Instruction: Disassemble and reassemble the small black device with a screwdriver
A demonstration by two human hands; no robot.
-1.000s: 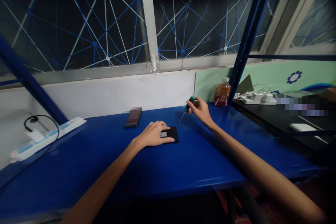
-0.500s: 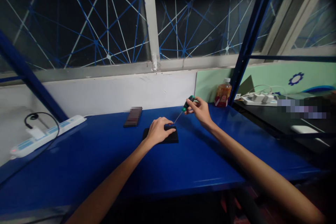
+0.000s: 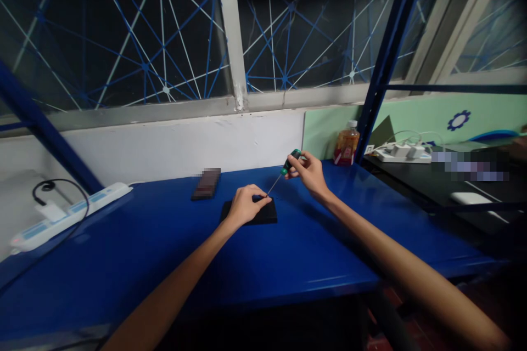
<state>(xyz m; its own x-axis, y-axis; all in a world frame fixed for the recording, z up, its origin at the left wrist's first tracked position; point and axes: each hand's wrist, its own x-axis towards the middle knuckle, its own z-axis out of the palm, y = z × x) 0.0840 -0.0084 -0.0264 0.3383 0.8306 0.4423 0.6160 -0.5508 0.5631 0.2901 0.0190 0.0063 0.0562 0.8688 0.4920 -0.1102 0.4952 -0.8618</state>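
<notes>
A screwdriver (image 3: 291, 162) with a green and black handle and a thin metal shaft is held in my right hand (image 3: 309, 173), slanting down to the left. Its tip ends at the fingertips of my left hand (image 3: 246, 204). There the thumb and index finger pinch together; what sits between them is too small to make out. Beneath my left hand lies a flat black rectangular object (image 3: 267, 215), partly covered by the palm and fingers. Tiny dark specks (image 3: 276, 197) are on the table just right of the screwdriver's tip.
The blue table (image 3: 288, 263) carries a dark phone-like slab (image 3: 206, 184) behind my left hand. A white power strip (image 3: 74, 216) with a plugged-in cable lies at the left. A drink bottle (image 3: 346, 145) stands at the back right, beside a blue metal post (image 3: 382, 60).
My left thumb and index finger have closed together at the screwdriver's tip. The dark gap between them no longer shows. The whole view has shifted slightly.
</notes>
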